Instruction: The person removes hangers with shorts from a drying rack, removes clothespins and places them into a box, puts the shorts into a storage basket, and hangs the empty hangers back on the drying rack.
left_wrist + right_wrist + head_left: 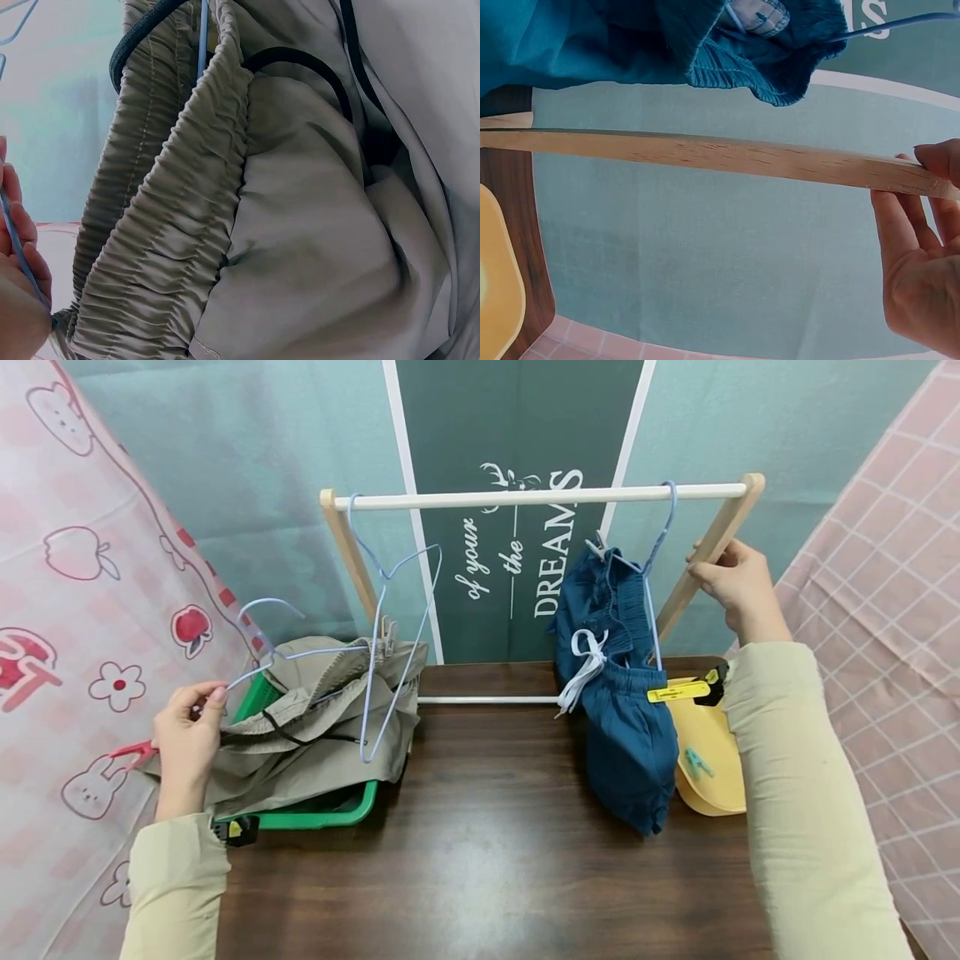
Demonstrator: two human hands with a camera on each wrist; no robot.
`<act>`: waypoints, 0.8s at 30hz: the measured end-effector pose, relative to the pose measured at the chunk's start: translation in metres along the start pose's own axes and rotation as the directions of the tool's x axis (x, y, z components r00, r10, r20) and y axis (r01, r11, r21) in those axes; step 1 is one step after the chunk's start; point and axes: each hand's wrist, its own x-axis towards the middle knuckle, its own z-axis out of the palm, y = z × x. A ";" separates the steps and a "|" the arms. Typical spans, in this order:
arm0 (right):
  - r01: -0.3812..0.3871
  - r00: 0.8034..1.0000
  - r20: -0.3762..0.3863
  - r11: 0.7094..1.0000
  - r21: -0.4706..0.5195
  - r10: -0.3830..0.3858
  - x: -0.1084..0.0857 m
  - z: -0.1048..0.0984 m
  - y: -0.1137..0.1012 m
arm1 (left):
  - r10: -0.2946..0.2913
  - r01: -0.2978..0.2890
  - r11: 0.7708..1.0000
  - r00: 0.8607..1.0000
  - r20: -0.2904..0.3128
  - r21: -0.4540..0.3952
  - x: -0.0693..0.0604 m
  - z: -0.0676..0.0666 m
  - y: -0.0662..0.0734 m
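Observation:
My left hand (187, 735) pinches one arm of a light blue hanger (251, 671) at the left. Grey-beige shorts (375, 714) with a black drawstring hang from it, a red clothespin (135, 752) at the near end of their waistband. In the left wrist view the elastic waistband (172, 195) fills the middle. My right hand (738, 585) grips the rack's right wooden post (697, 572), fingers on one side and thumb on the other. Blue shorts (630, 735) with a white drawstring hang beside that post on another hanger (658, 539), a yellow clothespin (667, 694) at their waistband.
A bare blue hanger (370, 685) hangs at the left of the white top bar (540, 498). Under the grey shorts stands a green basket (315, 820). A yellow container (708, 727) with a teal clothespin (697, 763) sits at the right on the brown table (480, 860).

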 end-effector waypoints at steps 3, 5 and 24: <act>-0.007 1.000 0.011 1.000 0.030 0.006 0.000 -0.002 -0.001 | -0.006 0.005 1.000 1.000 0.017 0.021 0.000 0.001 0.001; -0.019 1.000 0.020 0.998 0.062 0.018 -0.001 -0.004 -0.001 | -0.006 0.005 1.000 1.000 0.028 0.030 0.001 0.001 0.001; -0.016 0.981 -0.192 0.992 0.122 0.040 -0.040 -0.013 -0.040 | -0.023 0.023 1.000 1.000 0.017 -0.001 -0.001 -0.006 0.005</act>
